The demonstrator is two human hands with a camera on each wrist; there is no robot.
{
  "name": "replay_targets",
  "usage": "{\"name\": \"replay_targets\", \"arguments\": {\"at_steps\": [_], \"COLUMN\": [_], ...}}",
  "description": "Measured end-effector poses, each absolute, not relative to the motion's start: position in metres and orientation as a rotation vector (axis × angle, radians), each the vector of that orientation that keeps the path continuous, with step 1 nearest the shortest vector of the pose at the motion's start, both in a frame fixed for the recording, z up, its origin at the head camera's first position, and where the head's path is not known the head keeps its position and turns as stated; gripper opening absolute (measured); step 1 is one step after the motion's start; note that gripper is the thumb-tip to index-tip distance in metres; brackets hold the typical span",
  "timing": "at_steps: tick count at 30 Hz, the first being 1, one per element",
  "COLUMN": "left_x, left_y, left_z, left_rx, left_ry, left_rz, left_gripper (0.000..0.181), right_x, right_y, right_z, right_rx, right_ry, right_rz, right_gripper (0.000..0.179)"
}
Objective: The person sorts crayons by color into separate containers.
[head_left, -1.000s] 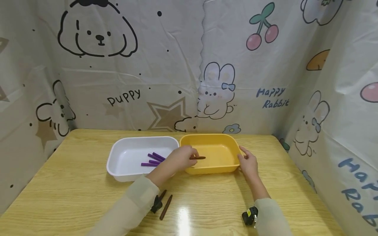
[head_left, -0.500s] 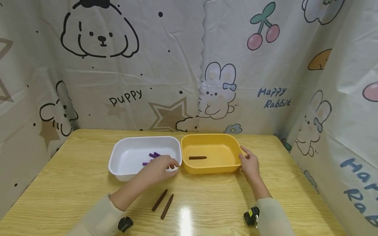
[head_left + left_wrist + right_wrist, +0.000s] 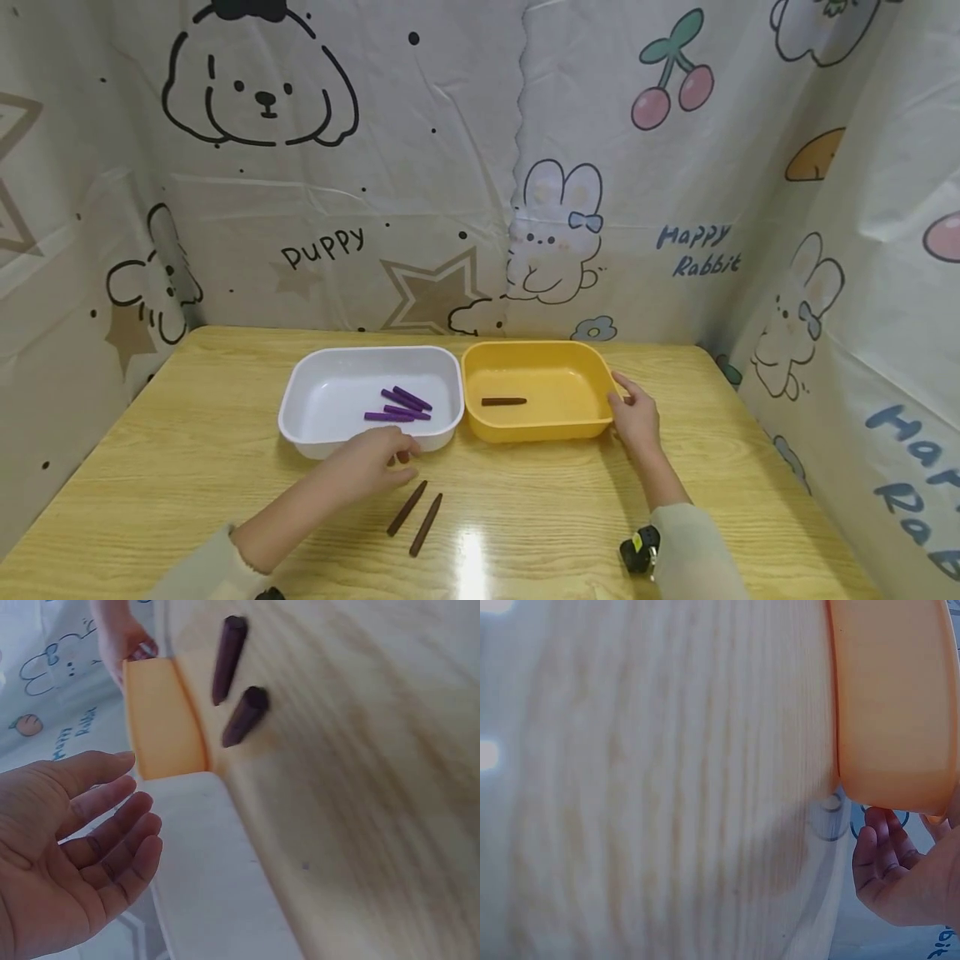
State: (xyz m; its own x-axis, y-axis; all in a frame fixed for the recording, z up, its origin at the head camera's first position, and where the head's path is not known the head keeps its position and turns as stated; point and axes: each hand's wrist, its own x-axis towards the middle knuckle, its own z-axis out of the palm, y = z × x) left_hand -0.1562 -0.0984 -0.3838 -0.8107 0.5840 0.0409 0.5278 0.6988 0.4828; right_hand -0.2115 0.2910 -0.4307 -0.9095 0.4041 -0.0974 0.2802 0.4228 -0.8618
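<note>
Left hand (image 3: 373,463), grip apart, hovers near two brown sticks (image 3: 407,508) on tabletop (image 3: 547,517); right hand (image 3: 637,417) grips end of yellow bin (image 3: 540,432). Third brown stick (image 3: 504,402) inside; purple sticks (image 3: 407,412) in white bin (image 3: 322,400).

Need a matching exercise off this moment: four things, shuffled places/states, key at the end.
Things
1. Purple sticks
2. Right hand
3. Two brown sticks side by side
4. Left hand

Places/states
A. Directly on the table
B. Holding nothing, close to the brown pair
C. Inside the white tray
D. At the end of the yellow tray farther from the white one

Pairs: 1-C, 2-D, 3-A, 4-B
</note>
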Motion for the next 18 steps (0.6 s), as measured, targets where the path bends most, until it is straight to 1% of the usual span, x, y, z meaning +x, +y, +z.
{"name": "replay_targets", "arguments": {"at_steps": [8,14,18], "left_x": [-0.149,-0.144,-0.14], "left_y": [-0.104,-0.101,-0.097], "left_z": [-0.401,-0.419,-0.424], "left_rx": [0.962,0.843,0.774], "left_ry": [2.76,2.724,2.735], "left_rz": [0.793,0.837,0.843], "left_gripper": [0.02,0.024,0.025], "right_x": [-0.212,-0.213,-0.212], "right_y": [0.292,0.293,0.293], "right_z": [-0.432,-0.433,-0.431], "right_rx": [-0.63,-0.615,-0.598], "right_ry": [-2.54,-2.552,-2.558], "right_rz": [1.505,1.459,1.46], "right_gripper": [0.045,0.045,0.045]}}
